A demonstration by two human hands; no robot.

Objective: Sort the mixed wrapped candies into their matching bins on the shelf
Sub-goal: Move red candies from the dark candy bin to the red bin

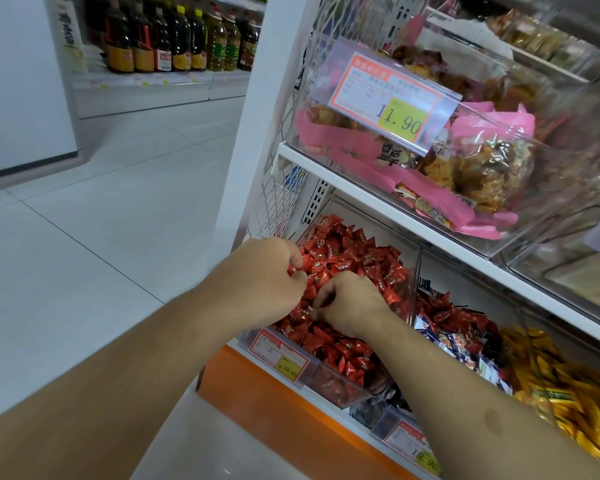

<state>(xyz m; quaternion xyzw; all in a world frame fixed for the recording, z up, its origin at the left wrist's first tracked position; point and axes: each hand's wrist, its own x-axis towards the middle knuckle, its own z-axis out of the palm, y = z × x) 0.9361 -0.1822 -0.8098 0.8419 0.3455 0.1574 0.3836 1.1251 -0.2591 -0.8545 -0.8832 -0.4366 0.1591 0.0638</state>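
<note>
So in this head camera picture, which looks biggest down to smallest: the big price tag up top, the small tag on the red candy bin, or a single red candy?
1. Upper price tag, though it sits nearer the camera.
2. Red bin's tag.
3. One red candy, clearly smallest.

There is one view, from a camera worn on the person's head, wide-angle and tilted, looking forward and down. It sits close above the shelf [430, 233], which runs from about 12 o'clock down to 4 o'clock. Both forearms reach in from 7 and 5 o'clock toward the frame's middle. The floor [101, 209] fills the 9 o'clock side, and a far rack of bottles [181, 36] stands at 11 o'clock.
</note>
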